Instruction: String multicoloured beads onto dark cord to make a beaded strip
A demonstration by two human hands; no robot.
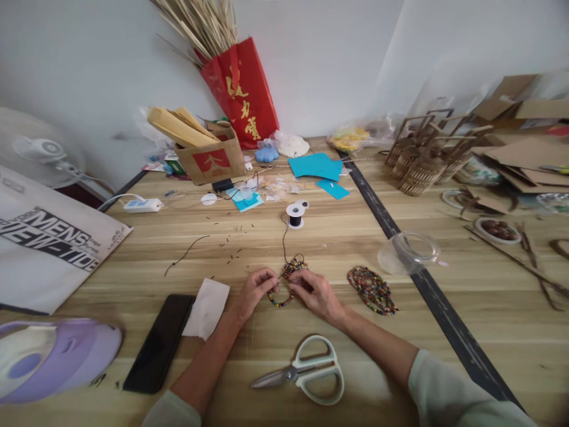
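Between my hands a short string of multicoloured beads (281,304) curves in a loop on the table. My left hand (258,289) pinches its left end with thumb and fingertips. At the other side my right hand (316,292) is closed on the right end of the same string. A bunched heap of beads (294,267) lies just beyond my fingertips, partly hidden by the right hand. Black cord (284,240) runs from there up to a white spool (295,217). Apart from both hands, a coiled pile of strung beads (371,289) rests to the right.
White-handled scissors (317,369) lie in front of me. On the left are a black phone (160,344), a tissue (207,308) and a purple-white container (66,359). A clear plastic jar (415,249) lies to the right, with woven baskets (418,169) farther back. Cord scraps dot the tabletop.
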